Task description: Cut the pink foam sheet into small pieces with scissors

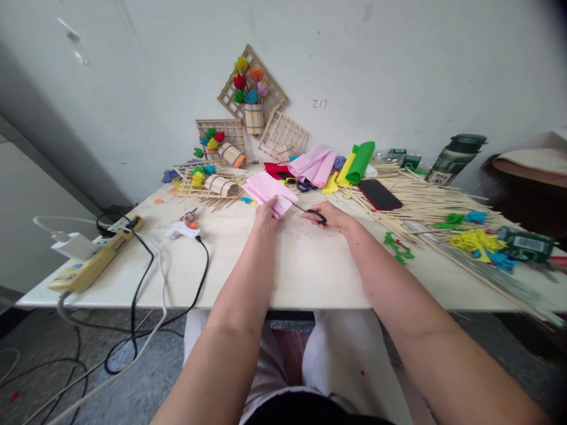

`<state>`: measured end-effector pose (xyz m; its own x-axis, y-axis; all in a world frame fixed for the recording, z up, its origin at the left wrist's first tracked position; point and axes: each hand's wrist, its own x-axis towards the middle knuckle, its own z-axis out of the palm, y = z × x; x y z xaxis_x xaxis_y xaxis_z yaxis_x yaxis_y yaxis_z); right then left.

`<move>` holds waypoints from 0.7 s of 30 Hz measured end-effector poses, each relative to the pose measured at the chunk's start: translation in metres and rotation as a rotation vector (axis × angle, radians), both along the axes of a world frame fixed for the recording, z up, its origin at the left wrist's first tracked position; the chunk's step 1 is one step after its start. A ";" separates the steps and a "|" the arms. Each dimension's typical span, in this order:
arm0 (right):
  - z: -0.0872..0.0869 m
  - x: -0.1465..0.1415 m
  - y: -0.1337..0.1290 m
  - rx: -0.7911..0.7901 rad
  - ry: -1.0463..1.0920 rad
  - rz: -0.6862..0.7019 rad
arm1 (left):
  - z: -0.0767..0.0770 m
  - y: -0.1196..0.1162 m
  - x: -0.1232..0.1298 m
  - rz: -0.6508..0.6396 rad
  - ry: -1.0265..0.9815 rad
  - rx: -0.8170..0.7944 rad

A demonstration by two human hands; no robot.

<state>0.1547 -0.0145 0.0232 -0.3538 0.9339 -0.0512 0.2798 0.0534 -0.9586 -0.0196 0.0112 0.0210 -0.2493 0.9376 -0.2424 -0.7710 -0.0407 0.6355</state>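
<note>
Folded pink paper (266,188) is pinched near its lower edge by my left hand (266,216), over the middle of the table. My right hand (330,217) is closed round the black handles of a pair of scissors (317,216). The scissors point left, and their blades reach the right edge of the pink paper. Whether the blades are apart is too small to tell. Behind the paper lie more pink sheets (312,165), beside yellow and green rolls (361,162).
A glue gun (182,230) and a power strip (95,257) with cables stand left. Stick lattices with paper flowers (252,88) lean on the wall. Right are a phone (380,195), many thin sticks (425,192), yellow scraps (476,241) and a bottle (456,159).
</note>
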 end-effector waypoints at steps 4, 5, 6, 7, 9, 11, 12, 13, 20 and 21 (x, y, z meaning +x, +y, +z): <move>-0.001 0.001 -0.001 -0.020 0.015 0.018 | 0.000 -0.001 0.000 -0.006 0.018 0.004; 0.000 0.001 -0.001 -0.027 0.020 0.023 | 0.000 -0.001 0.001 -0.010 0.022 0.004; 0.001 0.001 -0.002 -0.036 0.024 0.024 | 0.000 -0.001 0.001 -0.016 0.025 0.003; 0.002 0.001 -0.003 -0.047 0.026 0.020 | 0.000 -0.001 0.001 -0.021 0.027 0.002; 0.004 0.000 -0.004 -0.077 0.032 0.000 | 0.000 -0.001 0.002 -0.028 0.027 0.001; 0.006 0.000 -0.005 -0.116 0.041 -0.020 | -0.002 0.000 0.003 -0.038 0.027 0.006; 0.007 -0.001 -0.006 -0.134 0.045 -0.028 | -0.003 0.000 0.003 -0.045 0.029 0.010; 0.007 -0.001 -0.006 -0.149 0.047 -0.035 | -0.004 0.001 0.004 -0.051 0.032 0.014; 0.008 -0.003 -0.008 -0.155 0.076 -0.055 | -0.009 0.003 0.008 -0.065 0.070 0.026; 0.008 -0.003 -0.008 -0.155 0.077 -0.059 | -0.009 0.003 0.008 -0.066 0.071 0.028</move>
<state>0.1517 -0.0229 0.0314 -0.3068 0.9363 -0.1706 0.2034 -0.1106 -0.9728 -0.0111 0.0142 0.0120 -0.2021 0.9587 -0.2003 -0.7258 -0.0093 0.6879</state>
